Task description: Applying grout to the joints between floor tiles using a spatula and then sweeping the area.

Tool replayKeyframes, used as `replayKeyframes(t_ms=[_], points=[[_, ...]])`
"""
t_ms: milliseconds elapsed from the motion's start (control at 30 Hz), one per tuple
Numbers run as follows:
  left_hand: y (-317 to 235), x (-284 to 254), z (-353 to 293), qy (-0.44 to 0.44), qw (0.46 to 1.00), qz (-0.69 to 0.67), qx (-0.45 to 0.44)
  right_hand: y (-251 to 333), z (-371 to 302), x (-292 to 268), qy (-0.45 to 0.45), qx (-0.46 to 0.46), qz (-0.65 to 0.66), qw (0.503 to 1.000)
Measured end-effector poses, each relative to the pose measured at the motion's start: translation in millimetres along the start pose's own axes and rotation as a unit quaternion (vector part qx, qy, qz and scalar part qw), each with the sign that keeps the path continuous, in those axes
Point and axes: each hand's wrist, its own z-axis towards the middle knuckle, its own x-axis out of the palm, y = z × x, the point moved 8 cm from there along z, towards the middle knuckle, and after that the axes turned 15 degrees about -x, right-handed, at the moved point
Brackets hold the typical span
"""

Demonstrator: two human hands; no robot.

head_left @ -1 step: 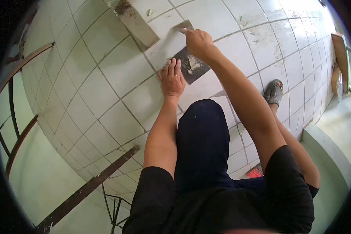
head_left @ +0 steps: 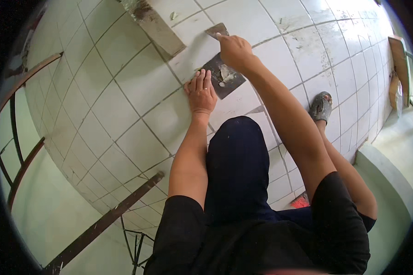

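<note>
My right hand (head_left: 236, 51) is closed around a putty knife, its thin grey blade (head_left: 217, 30) pointing away to the left over a white floor tile. The handle is hidden in my fist. Just below that hand, a dark square plate (head_left: 236, 85) lies on the tiles with a smear of pale paste (head_left: 225, 74) on it. My left hand (head_left: 202, 94) rests flat on the floor, fingers stretched out, its fingertips at the plate's left edge. I cannot tell whether they press on the plate.
A dusty grey beam (head_left: 158, 30) lies on the tiled floor ahead. Dark brown rails (head_left: 110, 217) stand at the left and lower left. My shod foot (head_left: 321, 106) is on the right, with a wooden board (head_left: 398, 55) beyond it. A red item (head_left: 300, 200) lies near my leg.
</note>
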Motion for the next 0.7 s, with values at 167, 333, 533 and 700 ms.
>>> replayKeyframes(t_ms=[167,333,533,700], points=[[13,-11,-6,-0.007,1.000,-0.006,0.000,-1,-135,6,0.013,0.138,0.051,0.989],[17,-8,-7,-0.013,1.000,0.015,-0.003,-19,-196,31,0.015,0.202,0.078,0.976],[-9,-5,1,-0.012,1.000,0.000,0.007,-104,-95,-4,-0.092,0.182,0.009,0.979],[-5,-5,-2,-0.015,1.000,0.006,0.006,-97,-118,12,-0.089,0.177,-0.003,0.980]])
